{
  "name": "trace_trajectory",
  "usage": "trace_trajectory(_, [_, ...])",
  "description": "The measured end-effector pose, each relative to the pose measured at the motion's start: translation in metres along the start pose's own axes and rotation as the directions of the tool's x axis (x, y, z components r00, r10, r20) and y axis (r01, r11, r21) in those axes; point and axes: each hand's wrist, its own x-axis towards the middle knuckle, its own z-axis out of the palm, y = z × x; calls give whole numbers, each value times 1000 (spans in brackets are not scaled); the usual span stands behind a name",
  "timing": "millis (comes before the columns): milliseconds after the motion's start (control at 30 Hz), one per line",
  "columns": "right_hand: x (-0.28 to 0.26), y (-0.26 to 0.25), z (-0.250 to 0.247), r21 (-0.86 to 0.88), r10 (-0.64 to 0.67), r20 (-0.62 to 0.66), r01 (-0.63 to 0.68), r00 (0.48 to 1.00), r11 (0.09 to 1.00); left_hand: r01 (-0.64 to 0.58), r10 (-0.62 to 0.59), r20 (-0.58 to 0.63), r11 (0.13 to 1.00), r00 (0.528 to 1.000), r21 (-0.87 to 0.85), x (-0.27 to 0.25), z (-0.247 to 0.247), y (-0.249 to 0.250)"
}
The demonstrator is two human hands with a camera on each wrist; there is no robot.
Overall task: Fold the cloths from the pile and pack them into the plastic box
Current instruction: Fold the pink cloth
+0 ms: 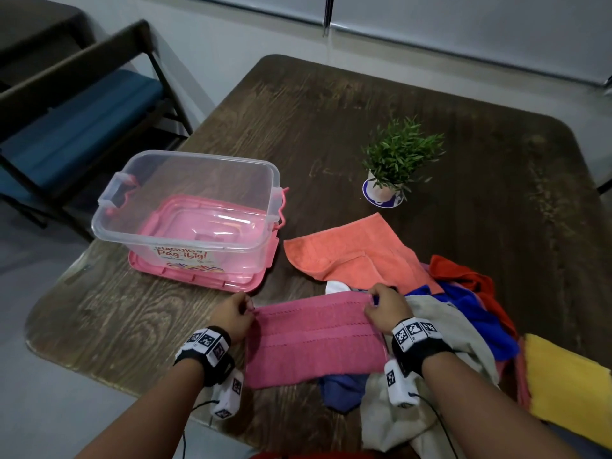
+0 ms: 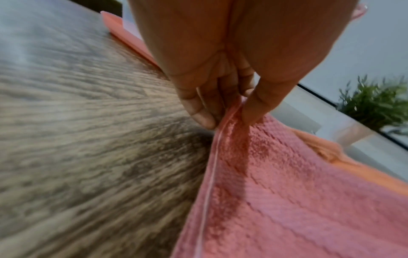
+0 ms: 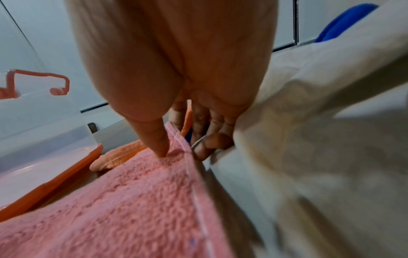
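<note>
A pink towel (image 1: 314, 339) lies spread near the table's front edge. My left hand (image 1: 233, 314) pinches its far left corner; thumb and fingers (image 2: 203, 117) clamp the hem of the pink towel (image 2: 287, 200). My right hand (image 1: 385, 308) pinches the far right corner, thumb on top of the pink towel (image 3: 132, 200) and fingers (image 3: 205, 144) under the edge. The clear plastic box (image 1: 185, 207) stands to the far left on its pink lid (image 1: 198, 276) and holds no cloth. The pile (image 1: 463, 313) of mixed cloths sits to the right.
An orange towel (image 1: 357, 253) lies loose beyond the pink one. A beige cloth (image 1: 440, 326), blue and red cloths and a yellow one (image 1: 566, 382) crowd the right front. A small potted plant (image 1: 394, 160) stands mid-table. A chair (image 1: 76, 127) is beyond the table's left edge.
</note>
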Motion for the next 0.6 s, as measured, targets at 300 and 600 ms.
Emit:
trace_trajectory(300, [-19, -15, -15, 447, -88, 15, 72, 996, 892, -57, 51, 58, 992, 997, 112, -10, -7, 9])
trace_trajectory(600, [-65, -78, -46, 617, -407, -95, 374, 909, 692, -564, 599, 87, 786, 796, -251, -46, -43, 153])
